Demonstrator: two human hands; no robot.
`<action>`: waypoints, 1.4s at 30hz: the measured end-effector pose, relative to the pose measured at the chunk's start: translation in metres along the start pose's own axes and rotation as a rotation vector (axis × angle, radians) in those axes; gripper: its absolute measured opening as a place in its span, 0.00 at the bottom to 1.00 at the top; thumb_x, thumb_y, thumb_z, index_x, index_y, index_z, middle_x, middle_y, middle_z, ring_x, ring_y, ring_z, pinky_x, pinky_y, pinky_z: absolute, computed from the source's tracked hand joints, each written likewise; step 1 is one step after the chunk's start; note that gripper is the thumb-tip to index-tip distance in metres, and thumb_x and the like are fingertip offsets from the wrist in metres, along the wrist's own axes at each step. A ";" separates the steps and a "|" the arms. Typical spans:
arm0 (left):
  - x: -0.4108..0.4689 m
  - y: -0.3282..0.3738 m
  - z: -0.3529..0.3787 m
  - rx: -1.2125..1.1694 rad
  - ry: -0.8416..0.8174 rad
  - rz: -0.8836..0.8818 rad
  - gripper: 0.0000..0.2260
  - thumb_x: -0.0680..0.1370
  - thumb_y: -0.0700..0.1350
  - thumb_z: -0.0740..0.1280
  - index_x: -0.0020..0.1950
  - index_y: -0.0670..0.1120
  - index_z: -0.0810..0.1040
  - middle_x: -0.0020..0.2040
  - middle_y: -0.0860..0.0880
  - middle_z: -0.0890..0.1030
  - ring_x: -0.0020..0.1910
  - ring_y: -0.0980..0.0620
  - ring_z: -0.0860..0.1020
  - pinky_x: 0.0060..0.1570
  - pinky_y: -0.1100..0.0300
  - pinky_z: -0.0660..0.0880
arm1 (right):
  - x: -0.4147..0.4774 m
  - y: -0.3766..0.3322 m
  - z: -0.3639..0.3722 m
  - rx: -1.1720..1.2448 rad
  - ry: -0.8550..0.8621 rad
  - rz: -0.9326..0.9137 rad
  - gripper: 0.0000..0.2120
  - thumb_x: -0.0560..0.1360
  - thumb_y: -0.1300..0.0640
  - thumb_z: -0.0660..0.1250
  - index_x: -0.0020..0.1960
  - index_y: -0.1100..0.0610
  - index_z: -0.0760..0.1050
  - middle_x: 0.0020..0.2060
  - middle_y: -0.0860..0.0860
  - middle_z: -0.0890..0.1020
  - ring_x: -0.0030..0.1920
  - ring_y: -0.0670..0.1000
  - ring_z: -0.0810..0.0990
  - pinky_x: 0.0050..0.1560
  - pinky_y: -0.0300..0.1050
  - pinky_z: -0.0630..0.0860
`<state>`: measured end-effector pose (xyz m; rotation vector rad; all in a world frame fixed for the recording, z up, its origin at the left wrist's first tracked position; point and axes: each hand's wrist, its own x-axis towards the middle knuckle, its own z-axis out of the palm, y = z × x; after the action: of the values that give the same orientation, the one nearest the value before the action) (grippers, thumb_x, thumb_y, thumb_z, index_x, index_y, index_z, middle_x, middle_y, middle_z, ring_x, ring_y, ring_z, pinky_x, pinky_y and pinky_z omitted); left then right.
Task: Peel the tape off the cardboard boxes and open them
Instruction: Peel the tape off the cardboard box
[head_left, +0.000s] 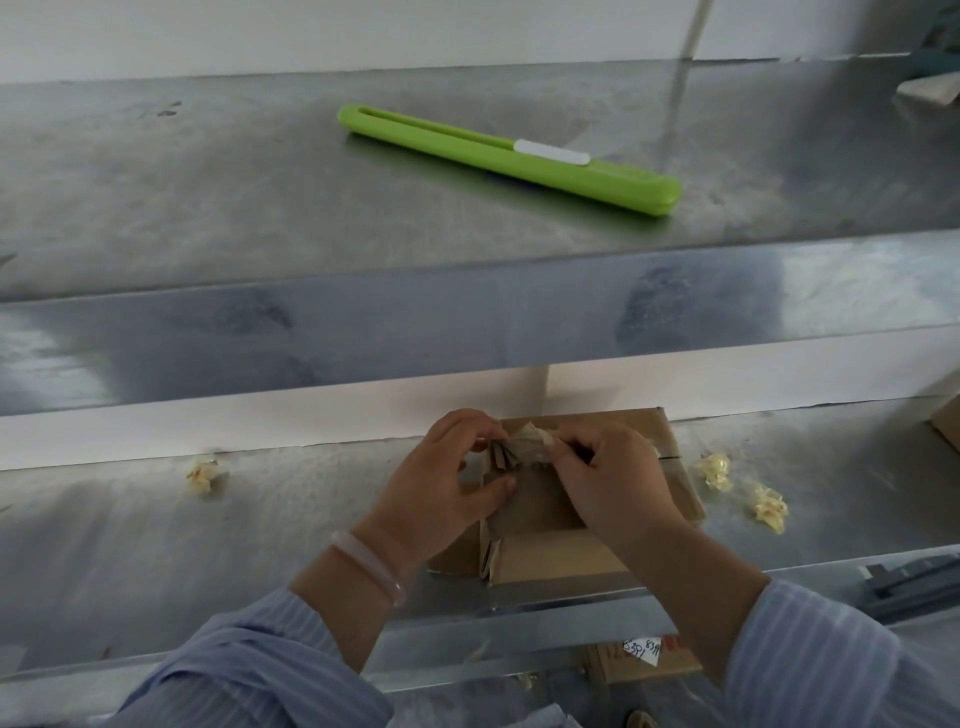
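Left hand (441, 483) pinches tape (524, 441) | right hand (608, 478) pinches tape | cardboard box (561, 560) beneath both

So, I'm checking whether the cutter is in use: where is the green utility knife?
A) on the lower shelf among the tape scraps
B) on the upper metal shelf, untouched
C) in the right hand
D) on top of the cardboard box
B: the green utility knife lies alone on the upper metal shelf, while the left hand and right hand both pinch crumpled tape at the cardboard box below.
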<state>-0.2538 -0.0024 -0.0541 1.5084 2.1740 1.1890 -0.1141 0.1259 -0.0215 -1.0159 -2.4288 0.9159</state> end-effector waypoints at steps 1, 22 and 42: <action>-0.001 0.000 0.000 -0.005 -0.002 -0.002 0.18 0.73 0.51 0.72 0.61 0.54 0.74 0.59 0.61 0.71 0.58 0.60 0.73 0.54 0.66 0.75 | 0.000 0.000 0.000 0.003 -0.003 0.023 0.11 0.78 0.52 0.66 0.40 0.53 0.82 0.33 0.45 0.81 0.37 0.44 0.77 0.48 0.46 0.78; -0.006 0.004 0.002 0.006 -0.013 -0.024 0.23 0.75 0.51 0.70 0.69 0.53 0.70 0.64 0.61 0.68 0.59 0.63 0.73 0.53 0.78 0.67 | -0.005 -0.005 -0.008 0.098 0.019 0.114 0.12 0.78 0.55 0.65 0.38 0.55 0.80 0.32 0.48 0.79 0.34 0.44 0.75 0.29 0.30 0.66; 0.006 0.014 0.004 -0.069 0.138 -0.192 0.19 0.69 0.51 0.76 0.53 0.53 0.71 0.53 0.61 0.70 0.49 0.61 0.76 0.44 0.68 0.75 | 0.012 -0.022 0.003 0.132 -0.129 0.077 0.11 0.79 0.46 0.63 0.43 0.49 0.79 0.36 0.45 0.81 0.39 0.45 0.78 0.37 0.38 0.70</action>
<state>-0.2445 0.0063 -0.0453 1.1924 2.2795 1.3213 -0.1347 0.1221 -0.0079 -1.0373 -2.4092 1.1857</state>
